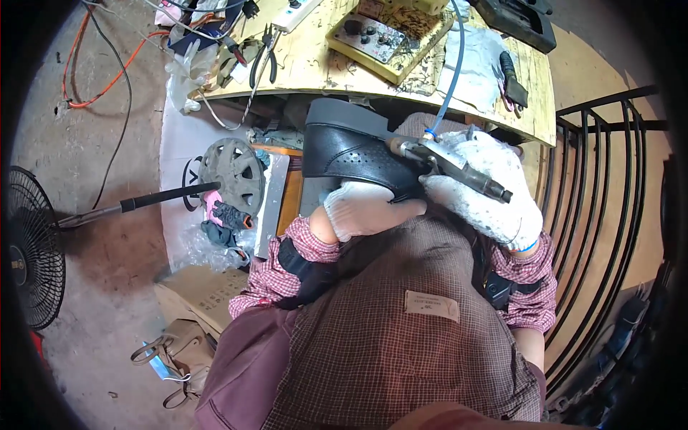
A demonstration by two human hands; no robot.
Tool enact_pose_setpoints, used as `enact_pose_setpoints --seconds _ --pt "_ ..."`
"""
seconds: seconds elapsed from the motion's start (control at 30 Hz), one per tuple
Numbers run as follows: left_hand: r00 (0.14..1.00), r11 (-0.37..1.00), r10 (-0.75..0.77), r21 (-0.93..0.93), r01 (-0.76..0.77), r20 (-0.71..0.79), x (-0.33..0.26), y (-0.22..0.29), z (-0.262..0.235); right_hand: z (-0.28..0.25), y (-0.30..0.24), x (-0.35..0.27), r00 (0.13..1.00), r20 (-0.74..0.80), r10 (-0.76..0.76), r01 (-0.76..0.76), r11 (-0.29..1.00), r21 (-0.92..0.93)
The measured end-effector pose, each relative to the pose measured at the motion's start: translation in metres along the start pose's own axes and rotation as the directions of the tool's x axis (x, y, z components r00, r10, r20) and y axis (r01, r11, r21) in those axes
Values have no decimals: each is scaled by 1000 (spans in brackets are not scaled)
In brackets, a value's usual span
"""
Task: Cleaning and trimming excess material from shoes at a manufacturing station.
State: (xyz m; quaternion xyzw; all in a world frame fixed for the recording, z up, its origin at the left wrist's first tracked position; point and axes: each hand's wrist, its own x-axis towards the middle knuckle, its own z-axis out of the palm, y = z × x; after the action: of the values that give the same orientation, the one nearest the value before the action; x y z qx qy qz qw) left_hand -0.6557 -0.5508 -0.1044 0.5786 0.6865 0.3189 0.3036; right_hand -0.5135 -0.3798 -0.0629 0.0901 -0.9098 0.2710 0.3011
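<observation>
A black leather shoe (337,150) with small punched holes and a thick dark sole lies on its side above my lap, its sole facing away from me. My left hand (369,211), in a pale knit glove, grips the shoe from the near side, and the shoe hides some of its fingers. In my right hand (487,197), wrapped in a white, dark-speckled glove, is a metal spray gun (462,172). Its nozzle end sits close against the shoe's upper; I cannot tell whether they touch. A blue air hose (456,68) runs from the gun up over the table.
The stained wooden table (308,68) ahead carries a yellow control box (369,39), pliers (265,57) and a dark-handled brush (511,79). Black metal rails (598,186) stand at right. A fan (32,247), cardboard box (204,294) and bag (183,351) are at left.
</observation>
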Motion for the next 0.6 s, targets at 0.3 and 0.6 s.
enact_pose_setpoints --seconds 0.3,0.6 --pt "991 997 -49 65 41 122 2 -12 3 0 6 0 998 -2 -62 62 996 -58" --pt "993 990 115 84 -114 -9 -23 -42 -20 -28 17 -36 840 176 513 -542 782 306"
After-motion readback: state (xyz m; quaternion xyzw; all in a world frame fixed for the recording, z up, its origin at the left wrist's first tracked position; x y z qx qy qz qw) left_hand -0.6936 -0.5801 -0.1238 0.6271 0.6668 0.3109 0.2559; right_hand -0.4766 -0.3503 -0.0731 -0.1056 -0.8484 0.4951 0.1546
